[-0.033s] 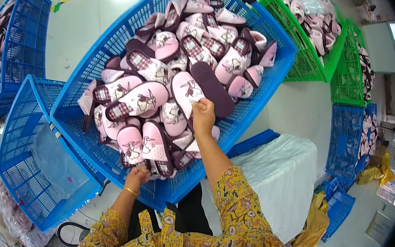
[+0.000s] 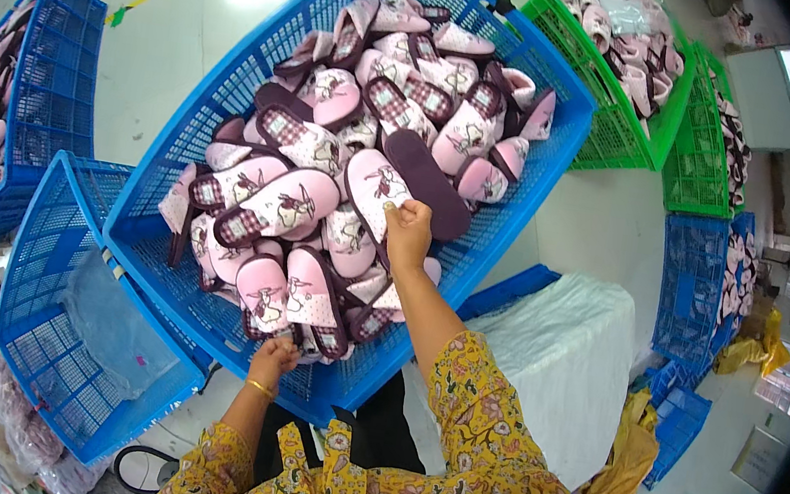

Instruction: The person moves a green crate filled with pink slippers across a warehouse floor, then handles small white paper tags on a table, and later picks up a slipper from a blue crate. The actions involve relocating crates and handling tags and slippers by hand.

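A big blue plastic basket in front of me is heaped with pink slippers with dark purple edging and checked insoles. My right hand is closed on the edge of a pink slipper with an animal print. Against that slipper lies another with its dark sole turned up; whether my fingers hold it too, I cannot tell. At the basket's near end, my left hand pinches the heel end of a slipper, its fingertips partly hidden. A matching slipper lies right beside it.
At left stand a blue crate of slippers and a tilted blue basket with a clear plastic sheet inside. Green crates of slippers are at the upper right. A white-covered stack rises beside my right arm.
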The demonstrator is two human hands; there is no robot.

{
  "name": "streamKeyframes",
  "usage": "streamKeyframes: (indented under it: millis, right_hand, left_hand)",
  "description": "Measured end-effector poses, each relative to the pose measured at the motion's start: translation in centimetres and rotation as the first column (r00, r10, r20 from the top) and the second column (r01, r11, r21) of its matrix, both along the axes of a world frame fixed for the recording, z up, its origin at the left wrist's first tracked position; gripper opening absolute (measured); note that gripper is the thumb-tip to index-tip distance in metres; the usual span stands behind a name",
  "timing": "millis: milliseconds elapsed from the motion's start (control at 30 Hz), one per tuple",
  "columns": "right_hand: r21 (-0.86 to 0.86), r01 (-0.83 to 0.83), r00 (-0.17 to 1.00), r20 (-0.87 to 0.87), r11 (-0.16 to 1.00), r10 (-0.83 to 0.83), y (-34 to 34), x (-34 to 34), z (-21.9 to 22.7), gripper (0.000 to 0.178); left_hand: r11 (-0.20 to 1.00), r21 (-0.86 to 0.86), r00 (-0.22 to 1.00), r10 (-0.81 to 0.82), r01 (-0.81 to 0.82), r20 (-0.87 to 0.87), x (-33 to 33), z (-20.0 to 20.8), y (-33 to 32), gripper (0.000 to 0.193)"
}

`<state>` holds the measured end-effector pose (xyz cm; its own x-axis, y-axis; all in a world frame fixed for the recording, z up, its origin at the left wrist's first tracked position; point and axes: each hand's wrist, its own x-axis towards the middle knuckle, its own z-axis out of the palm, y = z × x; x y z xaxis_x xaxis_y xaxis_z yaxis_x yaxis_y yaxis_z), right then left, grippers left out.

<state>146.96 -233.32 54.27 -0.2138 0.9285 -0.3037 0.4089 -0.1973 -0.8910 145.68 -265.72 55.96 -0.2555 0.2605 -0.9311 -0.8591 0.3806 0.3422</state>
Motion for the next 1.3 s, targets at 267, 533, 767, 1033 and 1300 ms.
streamKeyframes:
  millis: [267, 533, 767, 1033, 1300]
  right_hand:
    - [-0.255, 0.324, 0.900, -0.214, 0.911, -0.380, 2.3, -2.1, -2.2, 0.053]
    - [-0.480, 0.191, 0.829, -0.388, 0.856, -0.403, -1.7, 2.6, 4.3, 0.043]
    - [-0.591, 0.261, 0.774, -0.345, 0.764, -0.531, -4.4, 4.9, 4.3, 0.029]
    - [-0.736, 0.179, 0.623, -0.429, 0.653, -0.654, -5.9, 3.3, 6.2, 0.033]
    - [-0.656, 0.156, 0.617, -0.519, 0.739, -0.591, -3.9, 4.0, 7.9, 0.036]
  left_hand:
    - [0.962, -0.227, 0.578, -0.273, 0.151, -0.769, -7.7, 1.5, -1.5, 0.005]
    - [0.843, -0.415, -0.028, -0.432, 0.342, -0.901, -21.1, 3.6, 12.4, 0.016]
    - [0.691, -0.500, -0.118, -0.522, 0.522, -0.844, -22.1, 0.1, 22.2, 0.035]
    - [0.415, -0.696, -0.179, -0.771, 0.587, -0.611, -23.9, -2.9, 25.5, 0.029]
    - [0.706, -0.662, -0.413, -0.540, 0.251, -0.733, -23.4, 2.7, 27.0, 0.018]
